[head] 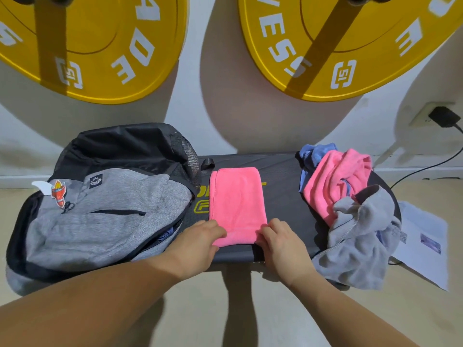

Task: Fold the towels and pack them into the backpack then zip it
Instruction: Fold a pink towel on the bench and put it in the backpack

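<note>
Pinching the near corners of the folded pink towel point(238, 204), the left grip point(199, 242) and right grip point(283, 240) are each clamped on its front edge. The towel lies flat mid-table point(283, 181), between the open backpack point(107, 221) on the left and the unfolded pile point(333, 181) on the right. Lifting both corners evenly and matching them to the far edge should keep the fold square.
</note>
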### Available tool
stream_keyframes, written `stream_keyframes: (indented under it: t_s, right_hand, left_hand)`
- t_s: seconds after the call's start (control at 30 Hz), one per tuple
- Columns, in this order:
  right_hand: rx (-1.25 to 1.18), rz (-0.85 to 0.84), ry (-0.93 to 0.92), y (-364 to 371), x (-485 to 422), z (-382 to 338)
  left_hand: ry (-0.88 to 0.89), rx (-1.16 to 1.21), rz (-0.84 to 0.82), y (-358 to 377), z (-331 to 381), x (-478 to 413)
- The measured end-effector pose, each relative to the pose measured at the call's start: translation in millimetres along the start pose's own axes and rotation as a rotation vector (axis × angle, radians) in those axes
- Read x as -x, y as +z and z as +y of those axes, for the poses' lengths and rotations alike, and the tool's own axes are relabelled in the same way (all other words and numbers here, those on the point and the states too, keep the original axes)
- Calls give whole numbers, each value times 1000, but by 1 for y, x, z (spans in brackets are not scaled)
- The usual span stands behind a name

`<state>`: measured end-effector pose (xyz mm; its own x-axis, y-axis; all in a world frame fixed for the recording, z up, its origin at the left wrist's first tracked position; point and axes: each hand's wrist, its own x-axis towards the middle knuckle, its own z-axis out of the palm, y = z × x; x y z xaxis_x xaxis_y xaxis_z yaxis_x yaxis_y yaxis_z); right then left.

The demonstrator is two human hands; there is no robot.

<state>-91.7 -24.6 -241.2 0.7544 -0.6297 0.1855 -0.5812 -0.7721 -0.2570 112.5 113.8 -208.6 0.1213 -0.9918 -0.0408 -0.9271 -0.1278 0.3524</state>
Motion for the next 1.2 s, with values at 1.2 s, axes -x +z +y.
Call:
stream_keyframes:
  t_s: [1.2]
  right_hand:
    - [-51, -63, 44, -4, -21, -5]
  left_hand:
    - [-238, 196, 96, -2, 4, -13]
